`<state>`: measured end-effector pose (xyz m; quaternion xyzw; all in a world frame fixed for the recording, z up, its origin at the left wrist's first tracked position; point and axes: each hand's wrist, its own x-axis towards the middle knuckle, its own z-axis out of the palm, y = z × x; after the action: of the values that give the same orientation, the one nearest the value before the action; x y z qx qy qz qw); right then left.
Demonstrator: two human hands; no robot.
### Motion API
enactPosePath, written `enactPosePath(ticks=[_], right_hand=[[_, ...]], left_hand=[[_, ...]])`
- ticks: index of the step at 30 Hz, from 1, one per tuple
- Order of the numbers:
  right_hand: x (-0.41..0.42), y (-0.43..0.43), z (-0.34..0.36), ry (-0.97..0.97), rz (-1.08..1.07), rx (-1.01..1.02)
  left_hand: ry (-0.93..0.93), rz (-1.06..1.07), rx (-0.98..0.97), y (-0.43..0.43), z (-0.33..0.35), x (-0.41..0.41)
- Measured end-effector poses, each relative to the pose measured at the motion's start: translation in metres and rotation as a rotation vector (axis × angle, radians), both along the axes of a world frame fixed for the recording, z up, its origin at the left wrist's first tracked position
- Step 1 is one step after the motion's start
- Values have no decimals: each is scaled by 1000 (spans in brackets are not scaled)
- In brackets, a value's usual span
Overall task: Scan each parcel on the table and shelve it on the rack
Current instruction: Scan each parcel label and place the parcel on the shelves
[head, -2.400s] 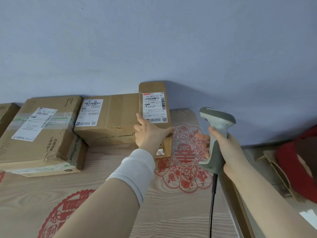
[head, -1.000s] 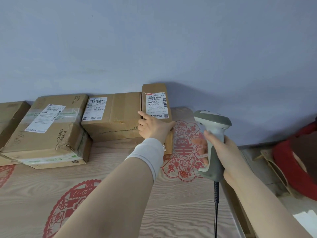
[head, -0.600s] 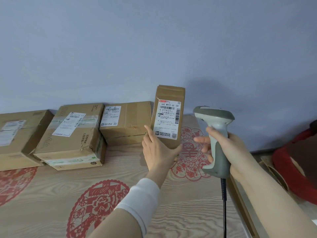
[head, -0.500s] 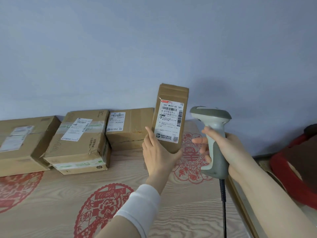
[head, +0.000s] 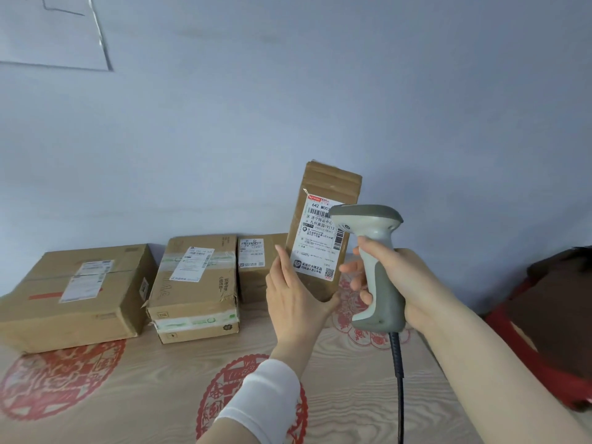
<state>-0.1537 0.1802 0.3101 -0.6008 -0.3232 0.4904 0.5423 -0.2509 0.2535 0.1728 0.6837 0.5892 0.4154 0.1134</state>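
My left hand (head: 293, 299) grips a tall narrow cardboard parcel (head: 323, 200) by its lower end and holds it upright above the table, its white shipping label facing me. My right hand (head: 400, 277) is wrapped round the handle of a grey and white barcode scanner (head: 374, 251), whose head sits just in front of the label's upper right part and hides some of it. The scanner's black cable (head: 398, 379) hangs down past the table. No rack shows in this view.
Three more cardboard parcels stand in a row against the blue wall: a large one (head: 77, 293) at the left, a taped one (head: 195, 283) in the middle, a smaller one (head: 253, 264) behind my left hand. The wooden table (head: 144, 395) bears red paper-cut patterns. A red and dark object (head: 551, 331) lies off its right edge.
My left hand has lifted the narrow parcel off the table from beside the row and raised it upright. The scanner head has moved left to the label. My view has swung left and up.
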Motion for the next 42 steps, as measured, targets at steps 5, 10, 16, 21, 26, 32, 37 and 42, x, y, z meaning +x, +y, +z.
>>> enactPosePath(ticks=[5,10,16,21,26,32,37,42], right_hand=[[-13,-3,11,-21,20,29],[-18,-4,11,-24,34,28],[-14,0,7,-27,96,53],[-10,10,-4,-4,-42,215],[-26,32,-15,-137,-47,264],[-85,52,0,-168,85,428],[-147,62,35,-135,211,567],[-231,56,72,-64,367,633]], left_hand=[[-2,28,-30,-6,7,-13],[-13,43,-26,-8,11,-19],[-35,57,-47,-12,15,-22],[-124,85,-83,-11,33,-36],[-315,43,-96,-16,65,-65],[-464,60,48,-30,101,-116],[-552,79,164,-45,129,-183],[-706,43,354,-65,154,-274]])
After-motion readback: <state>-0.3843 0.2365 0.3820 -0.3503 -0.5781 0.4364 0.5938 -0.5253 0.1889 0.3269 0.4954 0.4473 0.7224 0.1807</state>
